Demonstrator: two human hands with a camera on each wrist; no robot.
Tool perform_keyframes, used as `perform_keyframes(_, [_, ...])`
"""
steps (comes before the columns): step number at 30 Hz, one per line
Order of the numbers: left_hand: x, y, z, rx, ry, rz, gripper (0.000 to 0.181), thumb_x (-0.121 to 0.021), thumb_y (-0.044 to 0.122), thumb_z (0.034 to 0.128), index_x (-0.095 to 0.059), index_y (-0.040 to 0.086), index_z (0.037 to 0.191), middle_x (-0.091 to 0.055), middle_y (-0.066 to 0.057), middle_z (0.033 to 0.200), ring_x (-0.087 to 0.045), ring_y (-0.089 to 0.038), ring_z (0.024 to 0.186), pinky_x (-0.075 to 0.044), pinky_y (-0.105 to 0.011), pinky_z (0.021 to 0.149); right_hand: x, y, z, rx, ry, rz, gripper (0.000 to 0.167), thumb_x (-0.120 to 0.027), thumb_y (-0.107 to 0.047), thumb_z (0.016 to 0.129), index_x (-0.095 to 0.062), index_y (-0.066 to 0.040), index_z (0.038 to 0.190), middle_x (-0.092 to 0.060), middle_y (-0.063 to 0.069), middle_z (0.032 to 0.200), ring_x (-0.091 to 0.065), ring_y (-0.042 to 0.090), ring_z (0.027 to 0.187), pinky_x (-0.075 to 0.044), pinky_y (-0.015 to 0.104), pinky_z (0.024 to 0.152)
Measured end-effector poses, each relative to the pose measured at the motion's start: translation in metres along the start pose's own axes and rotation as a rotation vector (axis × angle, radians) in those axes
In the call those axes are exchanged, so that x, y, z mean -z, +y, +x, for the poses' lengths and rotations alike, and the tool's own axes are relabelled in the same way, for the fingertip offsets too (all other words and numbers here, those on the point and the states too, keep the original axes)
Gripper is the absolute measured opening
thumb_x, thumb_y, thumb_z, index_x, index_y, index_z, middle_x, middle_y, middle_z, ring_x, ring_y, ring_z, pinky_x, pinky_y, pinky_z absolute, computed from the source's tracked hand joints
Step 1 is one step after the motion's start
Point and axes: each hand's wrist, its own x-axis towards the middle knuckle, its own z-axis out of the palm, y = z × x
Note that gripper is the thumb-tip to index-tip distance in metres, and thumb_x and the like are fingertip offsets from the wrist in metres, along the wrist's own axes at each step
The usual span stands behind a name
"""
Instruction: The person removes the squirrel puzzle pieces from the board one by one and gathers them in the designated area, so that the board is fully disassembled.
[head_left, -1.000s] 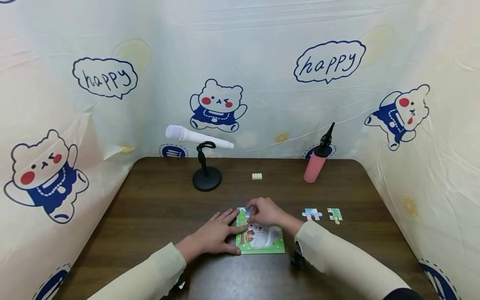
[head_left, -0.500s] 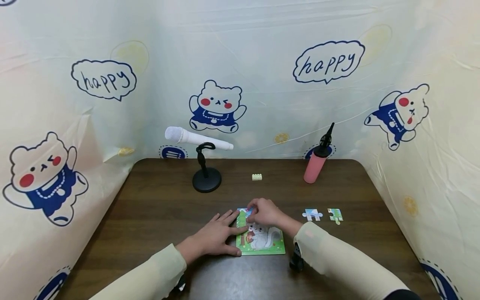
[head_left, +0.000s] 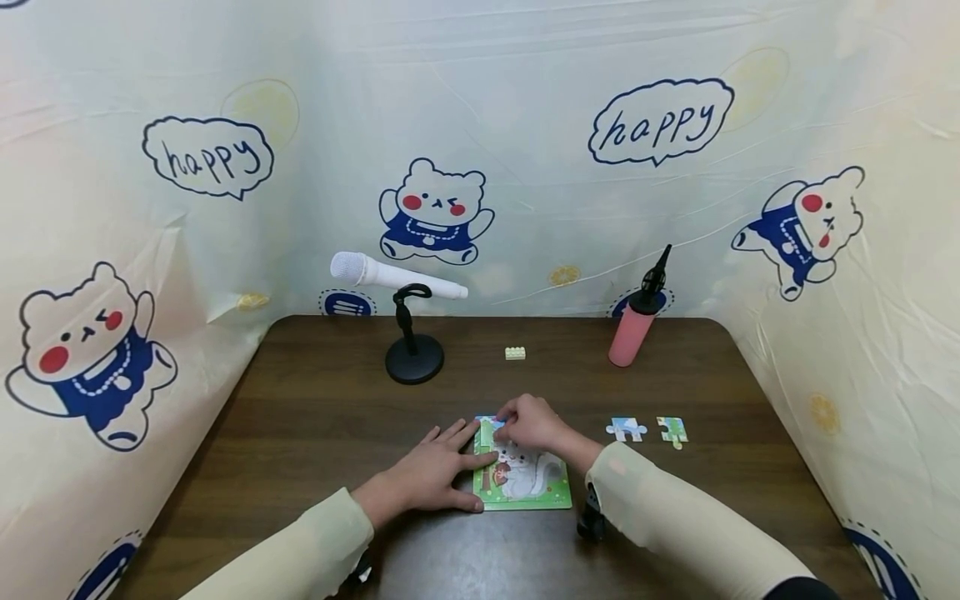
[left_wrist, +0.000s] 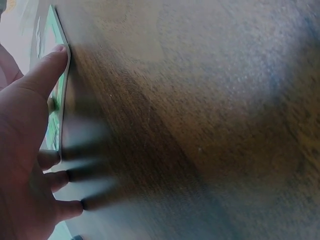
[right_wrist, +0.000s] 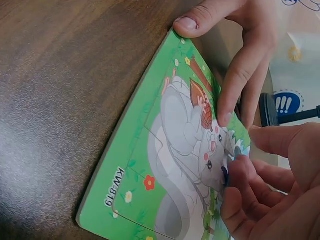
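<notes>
A green jigsaw board (head_left: 525,502) with a white squirrel picture lies flat on the table. My left hand (head_left: 429,472) rests palm down at its left side, fingers spread. In the left wrist view, the thumb (left_wrist: 47,72) touches the board's near corner. Over the board's upper part, my right hand (head_left: 531,423) curls its fingers and pinches a small puzzle piece (right_wrist: 238,150), mostly hidden by the fingertips. Dark blue shows beside those fingers in the right wrist view. To the right lie two loose pieces, a blue-and-white one (head_left: 626,429) and a green one (head_left: 672,430).
A white microphone (head_left: 405,277) rests on a black stand (head_left: 414,358) at the back left. A pale toy brick (head_left: 515,353) sits at the back middle, and a pink hand pump (head_left: 632,335) stands back right. A printed curtain (head_left: 525,108) encloses the table.
Little differs. The right hand stays at the board's upper part with slight finger movement; the left hand keeps its place. The head view shifts slightly.
</notes>
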Motion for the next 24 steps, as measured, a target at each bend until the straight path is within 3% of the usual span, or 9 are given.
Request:
perform_keyframes(14, [0.0020, 0.0000, -0.0010, -0.006, 0.001, -0.027, 0.074, -0.065, 0.072, 0.0877, -0.045, 0.043, 0.154, -0.018, -0.014, 0.171, -0.021, -0.041, 0.156, -0.025, -0.073, 0.115, -0.0006, 0.0014, 0.0083, 0.031, 0.064, 0.016, 0.007, -0.076, -0.008, 0.090, -0.075, -0.006, 0.097, -0.069, 0.001, 0.079, -0.062, 0.014, 0.066, -0.051, 0.028, 0.061])
perform_keyframes(24, [0.0037, 0.0007, -0.0007, -0.004, -0.024, -0.021, 0.071, -0.064, 0.071, 0.0881, -0.045, 0.046, 0.152, -0.019, -0.015, 0.171, -0.021, -0.042, 0.156, -0.025, -0.072, 0.115, 0.0041, 0.0043, 0.0096, 0.039, 0.027, 0.169, 0.010, -0.073, -0.009, 0.093, -0.076, -0.003, 0.101, -0.072, 0.006, 0.077, -0.071, 0.024, 0.068, -0.053, 0.028, 0.057])
